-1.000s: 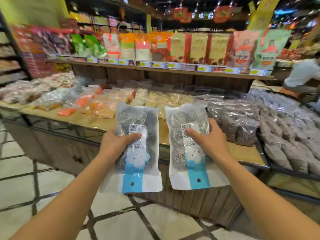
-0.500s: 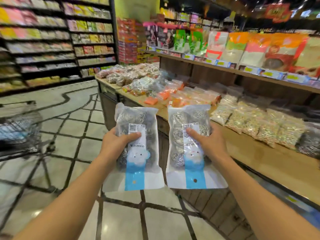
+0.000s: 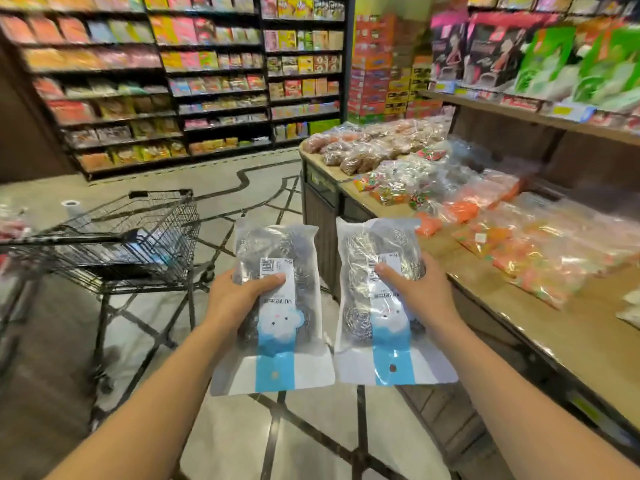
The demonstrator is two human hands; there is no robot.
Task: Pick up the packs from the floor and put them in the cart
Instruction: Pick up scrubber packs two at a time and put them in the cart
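Note:
I hold two clear packs of steel scourers, each with a blue and white label, upright in front of me. My left hand [image 3: 239,299] grips the left pack [image 3: 277,341], thumb on its front. The right pack [image 3: 384,327] is gripped the same way by my right hand [image 3: 415,292]. The two packs hang side by side, almost touching. A black wire shopping cart [image 3: 138,233] stands to the left of the packs, a little further off, with some blurred goods inside its basket.
A wooden display table [image 3: 519,327] piled with bagged goods runs along my right side, close to my right arm. Tall stocked shelves [image 3: 173,81] line the far wall. Tiled floor [image 3: 242,427] with dark lines lies between me and the cart.
The view has swung left: the display table slid to the right and the cart came from the left edge into fuller view. Both hands keep the same hold on the packs.

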